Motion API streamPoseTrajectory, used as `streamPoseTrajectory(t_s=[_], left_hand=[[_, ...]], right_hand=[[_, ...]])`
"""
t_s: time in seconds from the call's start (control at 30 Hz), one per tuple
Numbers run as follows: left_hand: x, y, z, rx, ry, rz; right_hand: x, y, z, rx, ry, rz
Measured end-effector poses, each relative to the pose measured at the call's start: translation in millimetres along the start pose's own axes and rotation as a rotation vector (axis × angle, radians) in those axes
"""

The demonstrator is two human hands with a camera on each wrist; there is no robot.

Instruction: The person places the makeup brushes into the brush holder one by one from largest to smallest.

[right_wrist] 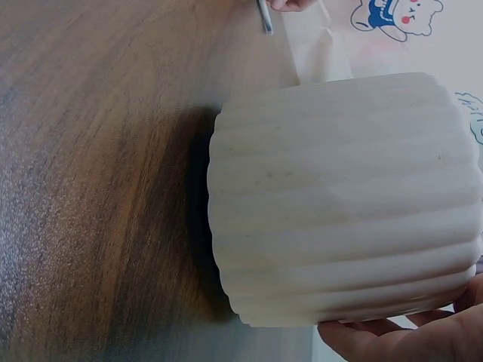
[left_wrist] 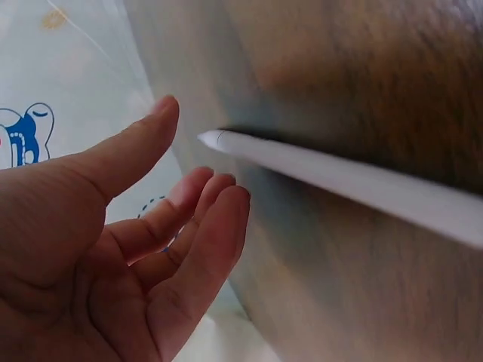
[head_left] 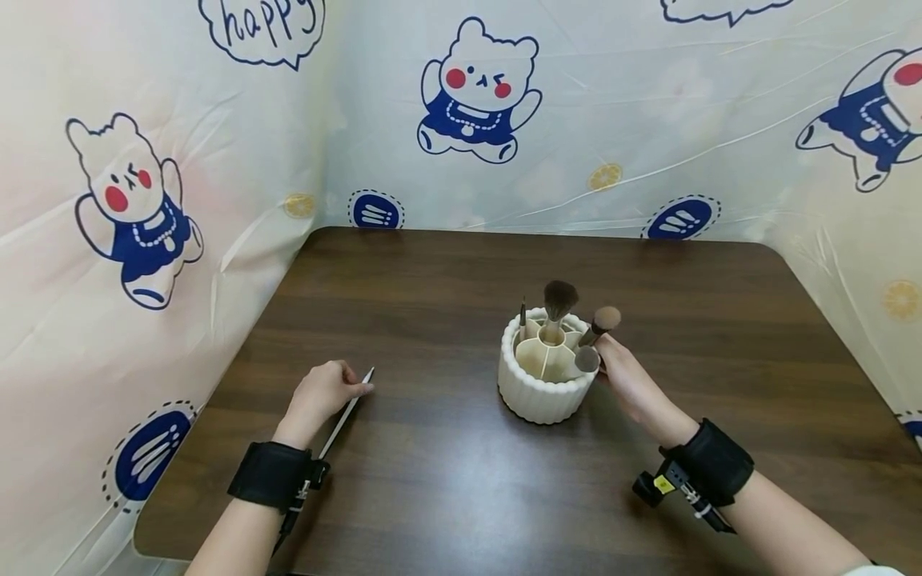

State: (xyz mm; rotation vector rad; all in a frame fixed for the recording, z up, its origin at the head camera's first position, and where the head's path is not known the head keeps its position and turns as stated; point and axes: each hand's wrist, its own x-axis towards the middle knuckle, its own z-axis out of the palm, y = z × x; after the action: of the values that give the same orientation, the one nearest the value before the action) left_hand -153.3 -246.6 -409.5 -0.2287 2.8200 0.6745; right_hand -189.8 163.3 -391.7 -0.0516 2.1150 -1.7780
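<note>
A white stylus pen (head_left: 348, 412) lies slanted on the table, its pointed tip away from me. My left hand (head_left: 323, 394) is right beside the tip end. In the left wrist view, the thumb and fingers of that hand (left_wrist: 143, 241) stand apart, with nothing between them, next to the pen (left_wrist: 324, 170). A cream ribbed brush holder (head_left: 536, 400) stands upright on the right, divided inside, with several makeup brushes (head_left: 560, 299) in it. My right hand (head_left: 634, 380) grips the holder's right side near the rim; part of its fingers is hidden behind the holder.
The dark wooden table (head_left: 432, 320) has rounded corners. A pale curtain (head_left: 605, 120) with bear drawings hangs behind it and at both sides. Each wrist wears a black strap (head_left: 270, 474) with a small camera.
</note>
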Motion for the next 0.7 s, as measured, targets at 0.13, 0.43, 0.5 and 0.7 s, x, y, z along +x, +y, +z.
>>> streamPoseTrajectory(t_s=[0.13,0.43,0.5,0.7], left_hand=[[0.2,-0.8,3.9,0.006,0.000,-0.004],[-0.4,0.8,7.6,0.040,0.014,-0.010],[-0.6,1.5,8.3,0.046,0.013,-0.012],[0.9,3.6,8.2,0.047,0.031,0.000]], right_hand=[[0.3,-0.1,0.2,-0.003,0.001,-0.002],[0.2,-0.3,0.2,-0.002,-0.007,-0.003],[0.4,-0.3,0.4,0.002,-0.010,-0.001],[0.3,-0.2,0.6,-0.003,-0.011,0.003]])
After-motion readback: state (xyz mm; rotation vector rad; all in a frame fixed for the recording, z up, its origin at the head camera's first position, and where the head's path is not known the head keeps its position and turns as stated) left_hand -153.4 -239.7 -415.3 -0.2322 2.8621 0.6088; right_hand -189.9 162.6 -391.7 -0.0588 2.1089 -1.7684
